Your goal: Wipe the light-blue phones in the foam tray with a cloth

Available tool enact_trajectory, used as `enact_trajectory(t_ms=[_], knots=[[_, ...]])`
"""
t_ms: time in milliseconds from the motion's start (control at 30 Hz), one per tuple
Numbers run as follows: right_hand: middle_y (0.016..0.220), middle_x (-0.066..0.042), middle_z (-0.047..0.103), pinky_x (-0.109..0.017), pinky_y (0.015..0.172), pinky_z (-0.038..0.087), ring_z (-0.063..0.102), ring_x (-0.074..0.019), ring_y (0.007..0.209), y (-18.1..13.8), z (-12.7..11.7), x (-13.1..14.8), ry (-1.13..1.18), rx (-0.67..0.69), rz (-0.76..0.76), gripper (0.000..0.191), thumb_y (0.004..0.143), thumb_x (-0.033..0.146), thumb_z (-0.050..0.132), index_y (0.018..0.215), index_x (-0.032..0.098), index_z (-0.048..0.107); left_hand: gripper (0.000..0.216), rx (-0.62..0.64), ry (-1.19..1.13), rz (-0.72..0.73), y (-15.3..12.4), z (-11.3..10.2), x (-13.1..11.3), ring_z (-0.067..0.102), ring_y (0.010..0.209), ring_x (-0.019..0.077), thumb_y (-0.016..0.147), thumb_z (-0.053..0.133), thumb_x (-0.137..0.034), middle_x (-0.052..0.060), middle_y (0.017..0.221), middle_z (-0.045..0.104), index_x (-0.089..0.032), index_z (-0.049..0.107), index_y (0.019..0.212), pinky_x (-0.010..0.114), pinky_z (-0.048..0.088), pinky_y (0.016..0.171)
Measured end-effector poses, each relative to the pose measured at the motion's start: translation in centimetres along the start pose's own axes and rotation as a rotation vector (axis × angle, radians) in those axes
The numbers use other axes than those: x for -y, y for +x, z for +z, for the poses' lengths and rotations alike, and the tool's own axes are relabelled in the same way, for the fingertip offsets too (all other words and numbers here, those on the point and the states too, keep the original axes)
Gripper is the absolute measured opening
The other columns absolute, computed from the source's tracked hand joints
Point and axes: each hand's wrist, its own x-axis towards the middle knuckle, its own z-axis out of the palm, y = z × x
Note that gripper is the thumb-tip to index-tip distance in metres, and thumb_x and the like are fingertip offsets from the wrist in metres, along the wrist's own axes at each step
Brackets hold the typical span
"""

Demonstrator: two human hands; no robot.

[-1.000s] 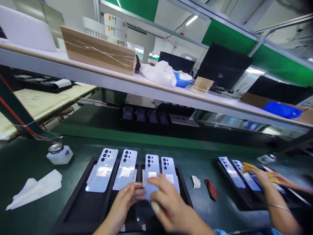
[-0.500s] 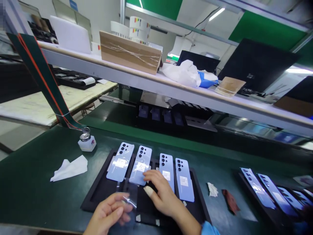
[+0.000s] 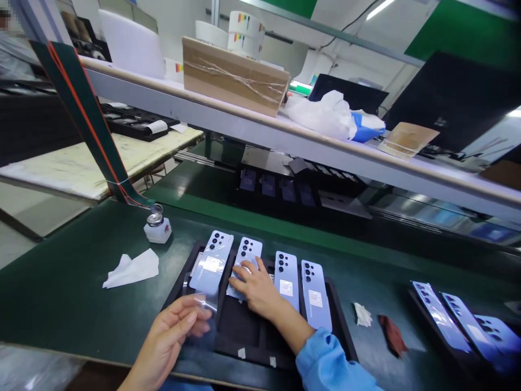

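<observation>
Four light-blue phones lie back-up in a black foam tray (image 3: 240, 339), cameras at the far end: a leftmost phone (image 3: 211, 263), a second phone (image 3: 249, 248), a third phone (image 3: 286, 277) and a rightmost phone (image 3: 316, 293). White labels show on the backs that are uncovered. My right hand (image 3: 256, 288) lies over the second phone, fingers spread on its back and covering its lower part. My left hand (image 3: 179, 326) pinches a clear plastic film (image 3: 209, 309), which hangs near the lower end of the leftmost phone.
A white cloth (image 3: 132, 270) and a small dispenser bottle (image 3: 158, 228) stand at left. To the right lie a crumpled white scrap (image 3: 362, 315), a dark red piece (image 3: 393, 334) and another phone tray (image 3: 431, 347). A shelf (image 3: 228, 114) crosses above the green bench.
My right hand has moved up from the lower end of the second phone onto its back, fingers spreading. My left hand still holds the film. The camera view has shifted slightly.
</observation>
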Motion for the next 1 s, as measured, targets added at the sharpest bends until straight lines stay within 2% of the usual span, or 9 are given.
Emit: enact_trajectory(t_ms=[67,167,267,333,533,633,733,867,1000], knots=[[0.132,-0.011,0.056,-0.063,0.113,0.019,0.043,-0.0296,0.123,0.3,0.2,-0.1,-0.028,-0.01,-0.031,0.034,0.089,0.014,0.055,0.122,0.022,0.056,0.043,0.003,-0.002,0.013,0.5,0.0,-0.1,0.068,0.072,0.0202,0.071,0.085,-0.042,0.009,0.09,0.076,-0.017,0.072,0.103,0.027,0.053,0.069],[0.122,-0.011,0.059,-0.054,0.109,0.028,0.047,-0.028,0.114,0.7,0.5,-0.1,-0.03,-0.017,-0.057,0.025,0.087,0.016,0.057,0.111,0.02,0.061,0.04,0.012,-0.067,0.022,1.3,-0.3,0.0,0.069,0.076,0.0196,0.074,0.084,-0.039,0.008,0.092,0.076,-0.017,0.071,0.105,0.028,0.055,0.075],[0.119,-0.009,0.059,-0.045,0.099,0.037,0.046,-0.0265,0.109,0.5,0.5,0.1,0.034,-0.044,-0.009,0.028,0.08,0.012,0.06,0.106,0.021,0.063,0.036,0.011,-0.127,0.042,1.6,-0.6,0.2,0.069,0.08,0.0201,0.075,0.084,-0.035,0.009,0.092,0.076,-0.017,0.071,0.104,0.029,0.057,0.079],[0.117,-0.008,0.059,-0.042,0.095,0.038,0.046,-0.0253,0.105,0.1,0.4,0.6,0.081,-0.073,0.029,0.029,0.08,0.012,0.058,0.108,0.021,0.064,0.034,0.024,-0.128,0.06,1.7,-0.6,0.3,0.069,0.08,0.0201,0.076,0.083,-0.034,0.01,0.091,0.076,-0.017,0.071,0.103,0.029,0.057,0.079],[0.106,-0.009,0.057,-0.04,0.088,0.039,0.047,-0.0244,0.096,-0.4,0.2,2.6,0.053,-0.025,0.018,0.013,0.084,0.021,0.058,0.096,0.019,0.063,0.031,0.077,-0.064,0.103,1.8,-0.7,0.6,0.07,0.081,0.0201,0.081,0.079,-0.033,0.011,0.09,0.075,-0.015,0.07,0.105,0.03,0.055,0.08],[0.099,-0.009,0.058,-0.04,0.085,0.04,0.047,-0.0243,0.091,-0.3,0.6,2.6,0.017,-0.018,0.025,0.009,0.087,0.021,0.055,0.092,0.017,0.061,0.03,0.082,-0.066,0.118,1.6,-0.7,0.7,0.07,0.081,0.0207,0.082,0.078,-0.032,0.011,0.09,0.075,-0.014,0.07,0.105,0.032,0.055,0.08],[0.097,-0.009,0.058,-0.038,0.084,0.041,0.048,-0.0235,0.09,-0.7,1.3,2.1,0.098,-0.059,0.063,0.007,0.087,0.019,0.054,0.092,0.018,0.059,0.029,0.073,-0.076,0.134,1.5,-0.6,0.7,0.07,0.081,0.021,0.082,0.078,-0.031,0.011,0.089,0.075,-0.014,0.07,0.104,0.033,0.056,0.08],[0.096,-0.007,0.059,-0.035,0.084,0.042,0.051,-0.022,0.09,-1.4,2.2,1.7,0.244,-0.13,0.136,0.016,0.083,0.009,0.052,0.093,0.019,0.058,0.03,0.074,-0.073,0.146,1.5,-0.5,0.6,0.069,0.081,0.021,0.081,0.079,-0.032,0.011,0.089,0.075,-0.014,0.07,0.104,0.032,0.056,0.08],[0.097,-0.007,0.061,-0.035,0.085,0.042,0.053,-0.0223,0.09,-1.6,2.3,2.0,0.314,-0.176,0.246,0.02,0.086,0.01,0.052,0.101,0.02,0.059,0.03,0.084,-0.067,0.146,1.5,-0.7,0.6,0.07,0.083,0.021,0.082,0.077,-0.032,0.011,0.09,0.075,-0.015,0.07,0.105,0.032,0.055,0.081]])
